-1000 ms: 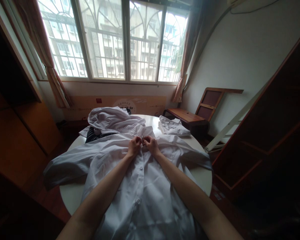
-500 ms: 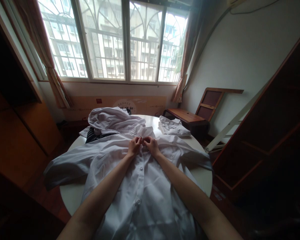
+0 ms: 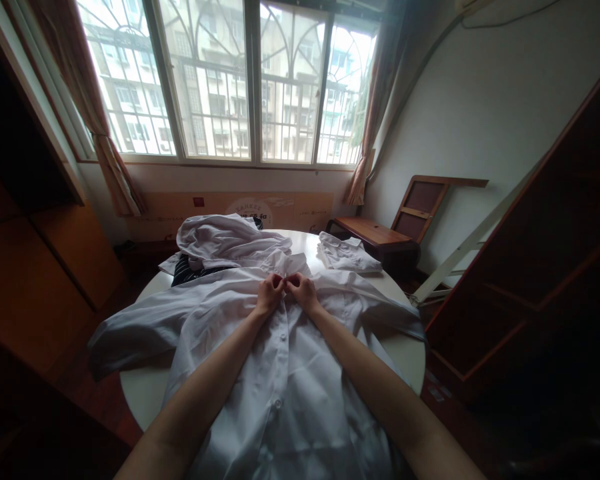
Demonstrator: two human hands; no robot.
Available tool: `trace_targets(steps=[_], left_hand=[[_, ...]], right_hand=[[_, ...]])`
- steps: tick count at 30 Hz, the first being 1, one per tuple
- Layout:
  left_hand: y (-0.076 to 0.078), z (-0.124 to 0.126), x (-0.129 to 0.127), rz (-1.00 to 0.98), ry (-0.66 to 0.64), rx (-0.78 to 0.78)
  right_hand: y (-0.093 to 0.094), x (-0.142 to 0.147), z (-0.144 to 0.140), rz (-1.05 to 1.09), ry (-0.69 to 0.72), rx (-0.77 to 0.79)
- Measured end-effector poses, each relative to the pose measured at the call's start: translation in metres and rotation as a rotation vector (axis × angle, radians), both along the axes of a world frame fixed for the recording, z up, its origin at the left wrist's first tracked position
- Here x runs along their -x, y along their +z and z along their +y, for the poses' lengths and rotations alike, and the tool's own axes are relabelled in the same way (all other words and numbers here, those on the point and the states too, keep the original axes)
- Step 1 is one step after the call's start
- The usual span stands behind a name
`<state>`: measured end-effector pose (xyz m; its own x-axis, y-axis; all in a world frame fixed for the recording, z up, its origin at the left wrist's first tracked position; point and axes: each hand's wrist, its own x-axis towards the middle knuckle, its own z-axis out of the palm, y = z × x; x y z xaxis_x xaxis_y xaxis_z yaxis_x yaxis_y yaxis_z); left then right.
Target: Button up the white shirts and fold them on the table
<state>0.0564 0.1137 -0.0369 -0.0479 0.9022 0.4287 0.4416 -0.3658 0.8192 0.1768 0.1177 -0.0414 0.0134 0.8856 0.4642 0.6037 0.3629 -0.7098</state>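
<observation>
A white button-up shirt (image 3: 320, 380) lies front side up across the round table, its sleeves spread to both sides and its hem toward me. Just below the collar (image 3: 283, 262), my left hand (image 3: 270, 292) pinches the front placket between thumb and fingertips. My right hand (image 3: 303, 291) pinches the same spot from the other side, and the fingertips of both hands meet there. Whatever button lies between them is hidden by the fingers. Farther down the placket, a button (image 3: 278, 404) shows in line with another one above it.
The round white table (image 3: 145, 393) carries a heap of white clothing (image 3: 220, 241) at the back left, with black striped cloth (image 3: 185, 272) under it. A folded white shirt (image 3: 347, 253) lies at the back right. Beyond stands a wooden bench (image 3: 375, 229) by the wall.
Both hands stay at the placket below the collar, with only slight finger movement. The shirt and the other clothes lie as before.
</observation>
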Motion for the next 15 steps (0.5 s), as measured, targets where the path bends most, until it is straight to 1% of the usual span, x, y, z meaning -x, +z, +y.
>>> trace_targets(steps=[6, 15], left_hand=[[-0.0001, -0.0006, -0.0022, 0.015, 0.020, -0.029], [-0.0032, -0.0006, -0.0020, 0.007, 0.010, -0.054]], right_hand=[[0.0017, 0.0019, -0.0030, -0.094, -0.063, -0.097], [-0.0006, 0.0001, 0.0012, -0.032, -0.048, -0.092]])
